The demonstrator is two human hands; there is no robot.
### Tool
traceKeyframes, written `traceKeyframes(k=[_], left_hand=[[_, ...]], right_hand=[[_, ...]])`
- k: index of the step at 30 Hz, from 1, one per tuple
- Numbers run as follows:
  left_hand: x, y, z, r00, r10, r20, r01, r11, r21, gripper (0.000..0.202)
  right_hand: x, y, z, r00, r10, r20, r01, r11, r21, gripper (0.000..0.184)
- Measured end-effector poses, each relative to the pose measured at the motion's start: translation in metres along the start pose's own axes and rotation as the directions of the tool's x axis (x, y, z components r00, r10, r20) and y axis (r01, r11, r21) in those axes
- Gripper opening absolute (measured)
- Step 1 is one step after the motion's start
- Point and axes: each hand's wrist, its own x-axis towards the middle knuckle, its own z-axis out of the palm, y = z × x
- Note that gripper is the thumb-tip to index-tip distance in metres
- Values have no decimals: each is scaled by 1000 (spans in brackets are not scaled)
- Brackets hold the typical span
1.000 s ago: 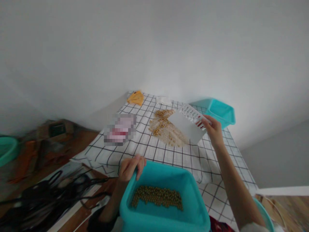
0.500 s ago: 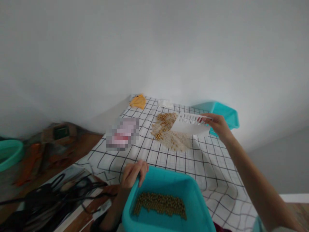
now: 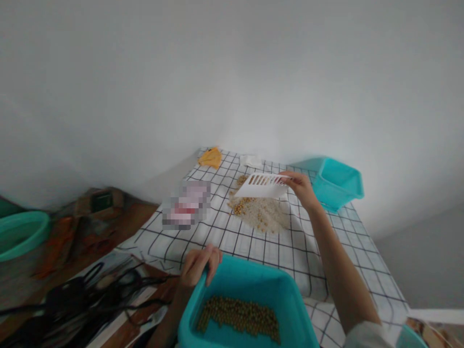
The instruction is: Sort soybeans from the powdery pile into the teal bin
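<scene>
My left hand (image 3: 201, 263) grips the near-left rim of a turquoise plastic basin (image 3: 253, 270) with its fingers curled over the edge. A layer of small round brownish-green beans (image 3: 239, 314) covers part of the basin's floor. My right hand (image 3: 300, 187) pinches the right end of a white slotted plastic scoop (image 3: 255, 192), which is held over a spread-out heap on the cloth. The heap mixes pale rice-like grains (image 3: 270, 215) with golden-yellow kernels (image 3: 239, 209). The scoop hides part of the heap, and whether it touches the grains I cannot tell.
A black-and-white checked cloth (image 3: 213, 232) covers the table against the wall. On it lie a yellow cloth (image 3: 210, 158), a white tissue (image 3: 251, 160), a blurred-out pinkish object (image 3: 188, 205) and a second turquoise basin (image 3: 331, 186). Black cables (image 3: 72, 297) clutter the lower left.
My right hand has moved left with the scoop, which is now further over the heap with its slots turned more into view. My left hand stays on the basin rim.
</scene>
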Motion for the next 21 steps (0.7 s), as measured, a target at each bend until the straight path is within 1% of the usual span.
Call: traceKeyframes(k=[4, 7, 11, 14, 18, 21], left_hand=[[0, -4, -3, 1000, -2, -4, 2, 1000, 2, 68], [0, -3, -3, 1000, -8, -5, 8, 1000, 8, 68], [0, 1, -2, 999, -42, -7, 42, 999, 23, 67], [0, 3, -1, 999, -50, -9, 50, 998, 29, 67], [0, 4, -1, 998, -59, -20, 60, 997, 41, 68], [0, 5, -1, 998, -56, -8, 56, 997, 48, 68]], right_hand=[[-7, 6, 4, 1000, -23, -20, 23, 1000, 15, 27], [-8, 5, 7, 998, -52, 22, 51, 998, 24, 28], [-10, -2, 14, 986, -151, 69, 147, 987, 68, 26], [-12, -8, 19, 971, -214, 103, 207, 976, 71, 22], [-15, -12, 27, 962, -227, 149, 223, 974, 42, 23], [-17, -11, 32, 954, -235, 185, 233, 972, 32, 24]])
